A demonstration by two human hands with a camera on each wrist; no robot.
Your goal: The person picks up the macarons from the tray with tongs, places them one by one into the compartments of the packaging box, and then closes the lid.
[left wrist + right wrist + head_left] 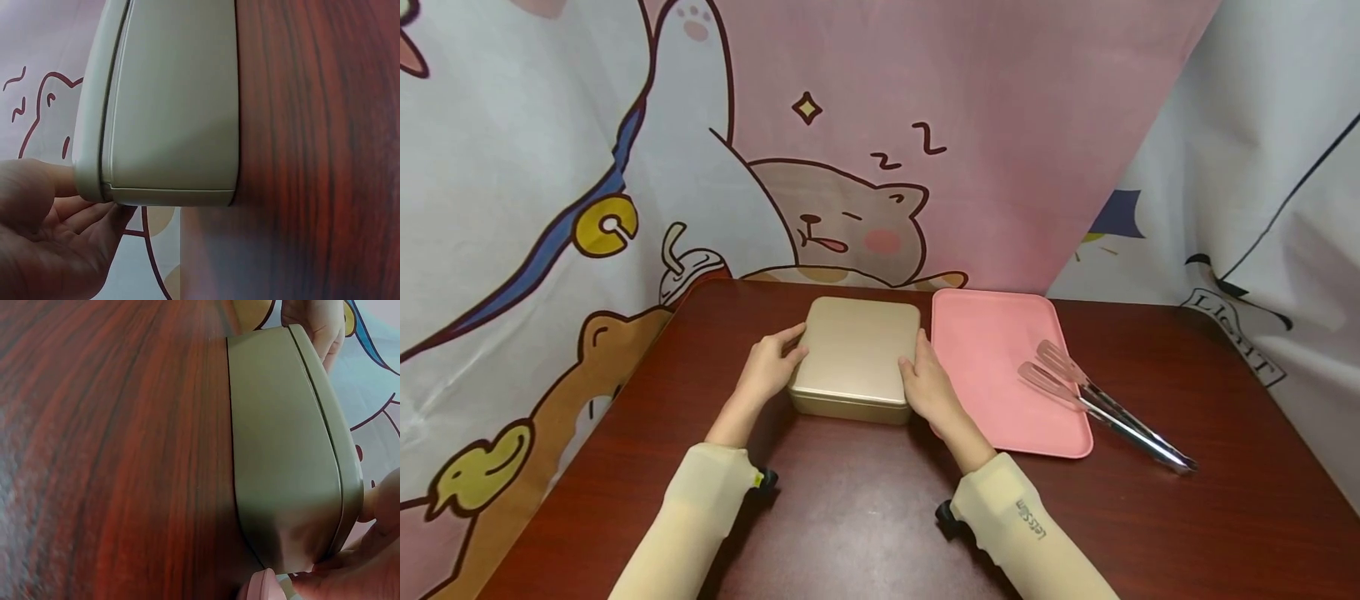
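Note:
A gold rectangular tin box [852, 408] rests on the table with its lid [857, 346] seated on top. A thin seam runs between lid and body, plain in both wrist views. My left hand [767, 367] holds the lid at its left side, thumb at the top edge and fingers down the side. On the opposite side my right hand [930, 385] grips the lid likewise, thumb on the top edge. From the left wrist camera, the left hand [56, 231] sits at the lid's corner. The right hand [362, 556] shows at the lower right of its own view.
Right beside the box lies a pink tray [977, 375]. Tongs [1101, 408] with pinkish slotted heads and metal arms lie across its right edge, handle end on the dark wooden table [850, 508]. A cartoon-printed cloth [1000, 150] hangs behind the table.

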